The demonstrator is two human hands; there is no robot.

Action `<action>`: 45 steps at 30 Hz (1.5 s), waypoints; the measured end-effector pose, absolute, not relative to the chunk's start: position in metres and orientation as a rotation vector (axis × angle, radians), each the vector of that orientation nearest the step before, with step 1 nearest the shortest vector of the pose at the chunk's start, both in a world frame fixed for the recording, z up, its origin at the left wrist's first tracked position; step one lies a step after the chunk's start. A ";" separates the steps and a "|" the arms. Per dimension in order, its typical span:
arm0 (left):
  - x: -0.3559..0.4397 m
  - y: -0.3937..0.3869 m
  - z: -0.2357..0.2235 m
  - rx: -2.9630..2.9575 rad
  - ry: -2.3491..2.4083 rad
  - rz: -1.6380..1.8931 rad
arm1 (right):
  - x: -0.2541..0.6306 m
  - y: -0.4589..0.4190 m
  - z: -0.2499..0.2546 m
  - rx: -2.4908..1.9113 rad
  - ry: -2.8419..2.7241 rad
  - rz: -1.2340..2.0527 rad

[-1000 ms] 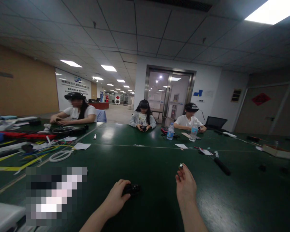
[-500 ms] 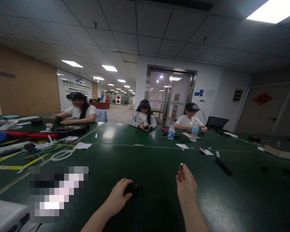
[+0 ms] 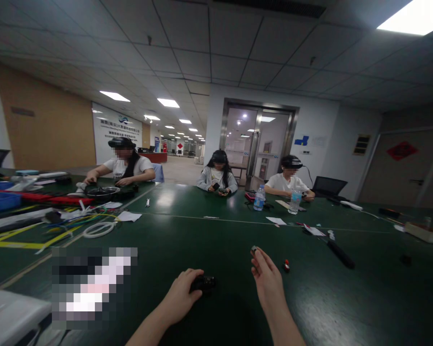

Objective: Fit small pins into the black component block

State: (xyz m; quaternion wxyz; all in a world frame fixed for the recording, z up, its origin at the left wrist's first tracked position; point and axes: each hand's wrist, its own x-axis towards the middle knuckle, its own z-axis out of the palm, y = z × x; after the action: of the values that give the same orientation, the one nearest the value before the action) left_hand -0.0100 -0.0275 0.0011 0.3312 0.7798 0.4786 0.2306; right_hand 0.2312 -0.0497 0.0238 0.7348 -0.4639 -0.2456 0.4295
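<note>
My left hand (image 3: pixel 180 295) rests low over the green table, its thumb and fingers gripping a small black device (image 3: pixel 208 282) whose kind I cannot make out. To the right, my right hand (image 3: pixel 267 276) is raised, with thumb and fingertips pinching a tiny silvery piece (image 3: pixel 253 249). That piece is too small to name. Just right of this hand, a small red-and-white item (image 3: pixel 286 265) lies on the tabletop. A gap of bare table separates my two hands.
A black-handled tool (image 3: pixel 341 253) lies at right, near paper scraps (image 3: pixel 314 230). Two water bottles (image 3: pixel 259 198) stand across the table, before three seated people. Cables (image 3: pixel 100 229) and a blue tray (image 3: pixel 2 204) crowd the left; a white device (image 3: pixel 14 317) sits front left.
My right hand has moved left, closer to my left hand, and the red-and-white item now shows beside it. My left hand keeps hold of the black device. The view has shifted slightly.
</note>
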 end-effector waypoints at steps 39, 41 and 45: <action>-0.004 -0.030 0.004 2.096 1.285 0.630 | 0.171 -0.066 0.017 -1.523 -1.767 0.850; -0.005 -0.029 0.001 2.098 1.282 0.640 | 0.171 -0.066 0.017 -1.511 -1.759 0.865; -0.007 -0.026 -0.004 2.115 1.267 0.643 | 0.170 -0.066 0.016 -1.514 -1.753 0.859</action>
State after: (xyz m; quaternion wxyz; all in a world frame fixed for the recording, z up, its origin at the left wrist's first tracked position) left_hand -0.0066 -0.0264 -0.0042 0.2924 0.7938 0.4756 0.2412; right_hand 0.1704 -0.0663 0.0164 0.3293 -0.5787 -0.6700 0.3283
